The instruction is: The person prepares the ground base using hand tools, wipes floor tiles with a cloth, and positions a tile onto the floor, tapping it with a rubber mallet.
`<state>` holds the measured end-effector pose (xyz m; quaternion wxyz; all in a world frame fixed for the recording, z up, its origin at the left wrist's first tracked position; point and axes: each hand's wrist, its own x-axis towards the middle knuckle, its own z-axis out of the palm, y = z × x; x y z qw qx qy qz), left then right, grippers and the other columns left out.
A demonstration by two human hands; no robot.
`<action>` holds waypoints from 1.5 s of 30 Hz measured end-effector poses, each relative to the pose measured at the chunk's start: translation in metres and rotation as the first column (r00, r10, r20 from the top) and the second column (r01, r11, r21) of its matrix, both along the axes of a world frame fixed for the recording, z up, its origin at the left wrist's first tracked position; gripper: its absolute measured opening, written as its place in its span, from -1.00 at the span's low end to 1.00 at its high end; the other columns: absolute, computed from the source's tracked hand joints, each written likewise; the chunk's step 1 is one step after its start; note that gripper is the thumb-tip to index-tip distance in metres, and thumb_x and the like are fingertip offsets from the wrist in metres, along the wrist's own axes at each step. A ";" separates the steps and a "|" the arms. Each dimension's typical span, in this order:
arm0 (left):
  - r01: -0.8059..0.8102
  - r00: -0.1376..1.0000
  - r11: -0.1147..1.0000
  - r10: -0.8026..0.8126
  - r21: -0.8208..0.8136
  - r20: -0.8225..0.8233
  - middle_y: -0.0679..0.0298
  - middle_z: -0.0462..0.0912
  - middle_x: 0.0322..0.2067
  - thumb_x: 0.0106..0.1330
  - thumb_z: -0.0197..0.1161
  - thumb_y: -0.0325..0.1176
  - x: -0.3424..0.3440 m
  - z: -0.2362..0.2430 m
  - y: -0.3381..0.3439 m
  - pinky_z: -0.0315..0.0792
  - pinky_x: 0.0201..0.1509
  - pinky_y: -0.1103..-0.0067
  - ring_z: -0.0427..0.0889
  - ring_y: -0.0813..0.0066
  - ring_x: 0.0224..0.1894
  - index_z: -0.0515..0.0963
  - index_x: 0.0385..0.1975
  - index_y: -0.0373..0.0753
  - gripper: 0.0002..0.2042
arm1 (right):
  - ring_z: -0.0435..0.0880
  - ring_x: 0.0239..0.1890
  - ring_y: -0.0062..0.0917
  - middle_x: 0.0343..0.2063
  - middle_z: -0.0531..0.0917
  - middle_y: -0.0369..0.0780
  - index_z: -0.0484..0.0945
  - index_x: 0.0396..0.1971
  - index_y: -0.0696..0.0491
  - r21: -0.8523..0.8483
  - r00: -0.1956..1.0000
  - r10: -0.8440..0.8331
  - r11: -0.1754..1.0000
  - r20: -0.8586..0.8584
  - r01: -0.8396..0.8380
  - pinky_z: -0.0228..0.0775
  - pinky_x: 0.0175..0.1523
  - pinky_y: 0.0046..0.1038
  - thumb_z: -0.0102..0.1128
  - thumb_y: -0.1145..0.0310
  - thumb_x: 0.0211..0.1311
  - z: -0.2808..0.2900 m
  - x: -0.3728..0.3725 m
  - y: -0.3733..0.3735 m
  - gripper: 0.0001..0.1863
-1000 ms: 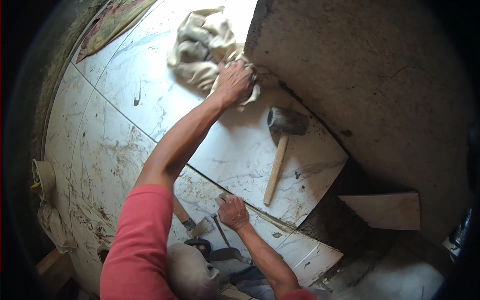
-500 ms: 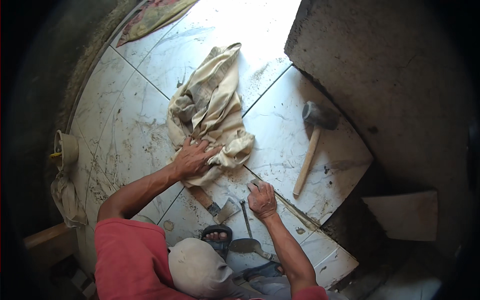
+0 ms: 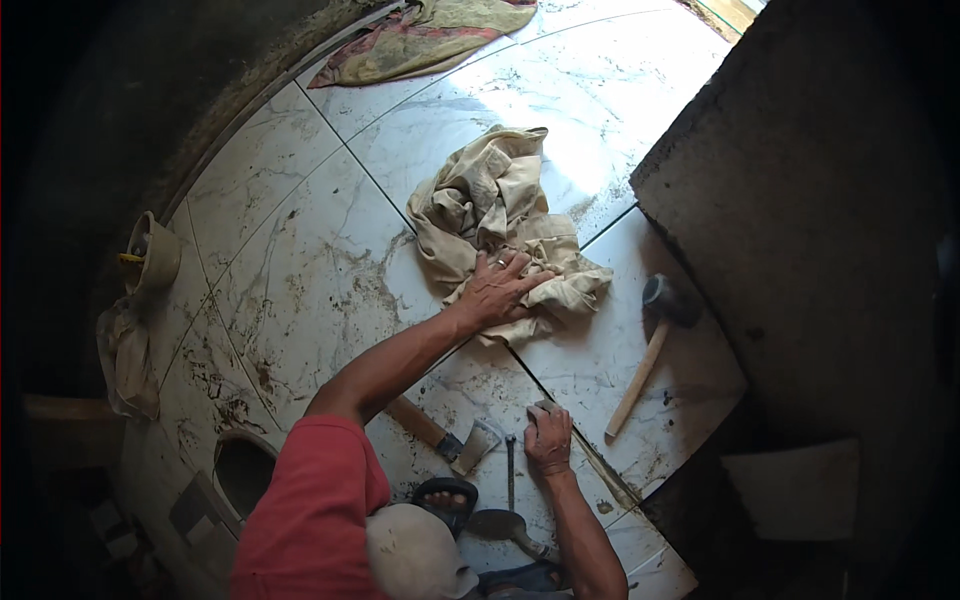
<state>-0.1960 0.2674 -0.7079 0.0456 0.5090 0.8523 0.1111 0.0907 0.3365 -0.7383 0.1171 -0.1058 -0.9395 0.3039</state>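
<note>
A crumpled beige cloth [image 3: 480,190] lies bunched on the marbled white floor tiles [image 3: 310,270]. My left hand [image 3: 497,290] rests on its near part, fingers spread and pressing it down. Beside the dark joint between tiles, my right hand [image 3: 549,440] is planted on the floor, its fingers curled over a small grey piece [image 3: 543,406] that is mostly hidden. Between my arms lie a hatchet [image 3: 474,448] with a wooden handle, a thin metal rod [image 3: 511,470] and a round-bladed trowel [image 3: 497,524].
To the right, a mallet [image 3: 672,300] with a wooden handle lies on a tile near a rough dark slab [image 3: 780,230]. A loose tile piece [image 3: 800,490] sits lower right. At left stands a bucket [image 3: 158,260]; a stained cloth [image 3: 420,45] lies at the far edge.
My left hand has pushed the beige cloth to the right and away over the tiles. The whole view has shifted, while my right hand stays by the same joint.
</note>
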 end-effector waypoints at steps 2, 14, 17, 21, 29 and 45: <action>-0.076 0.993 0.997 0.078 0.022 -0.085 0.25 0.32 0.08 0.19 0.16 0.23 -0.036 -0.021 -0.009 0.20 0.02 0.01 0.38 0.35 0.13 0.24 0.30 0.25 -0.34 | 0.48 -0.17 -0.18 -0.22 0.53 -0.10 0.54 -0.19 0.06 -0.028 1.000 -0.004 1.000 0.001 0.004 0.30 -0.01 -0.20 0.10 0.50 -0.06 -0.002 0.010 0.002 -0.67; -0.942 0.312 0.336 0.861 -0.013 -0.402 0.04 0.36 0.12 0.31 -0.06 0.22 -0.233 -0.069 -0.198 0.35 -0.10 -0.10 0.50 -0.03 0.03 0.44 0.11 -0.11 -0.42 | 0.45 -0.20 -0.18 -0.26 0.52 -0.11 0.51 -0.21 0.04 -0.017 0.997 -0.024 1.000 0.067 0.025 0.28 -0.03 -0.14 0.10 0.44 -0.09 -0.009 0.011 -0.008 -0.67; -0.771 0.619 0.631 0.711 -0.086 -0.334 0.10 0.39 -0.04 0.31 -0.02 0.17 -0.131 -0.043 -0.108 0.32 -0.16 -0.02 0.54 0.11 -0.08 0.44 0.12 -0.09 -0.45 | 0.45 -0.20 -0.18 -0.30 0.50 -0.11 0.51 -0.22 0.04 -0.008 0.997 -0.043 0.999 0.063 0.043 0.27 -0.04 -0.14 0.11 0.44 -0.09 -0.004 0.011 0.002 -0.68; -0.263 0.964 0.957 0.266 -0.121 0.009 -0.06 0.17 0.19 0.25 0.12 0.08 0.048 -0.010 -0.040 0.15 -0.05 0.02 0.34 0.10 0.09 0.14 0.35 -0.10 -0.30 | 0.44 -0.22 -0.13 -0.32 0.49 -0.06 0.50 -0.27 0.09 -0.074 0.997 -0.031 0.997 0.075 0.036 0.27 -0.05 -0.12 0.11 0.44 -0.10 -0.001 0.008 -0.005 -0.71; 0.004 0.979 1.000 -0.005 0.005 0.202 0.08 0.29 0.22 0.29 0.02 0.18 0.078 -0.017 -0.016 0.04 0.21 -0.08 0.34 0.16 0.22 0.17 0.35 0.09 -0.35 | 0.50 -0.10 -0.17 -0.15 0.56 -0.08 0.56 -0.22 0.04 0.104 0.998 -0.037 0.994 0.053 0.031 0.24 0.06 -0.14 0.17 0.44 -0.06 0.033 0.019 0.041 -0.69; -0.832 0.554 0.507 0.780 -0.225 -0.290 -0.07 0.49 -0.13 0.34 0.03 0.02 -0.099 -0.042 -0.380 0.47 -0.10 0.15 0.56 -0.08 -0.13 0.56 -0.13 -0.31 -0.54 | 0.31 0.02 0.15 -0.03 0.27 0.25 0.12 0.12 0.41 -0.316 0.936 -0.319 0.882 0.148 0.350 0.23 0.17 -0.06 0.00 0.42 0.13 -0.001 -0.048 0.008 -0.41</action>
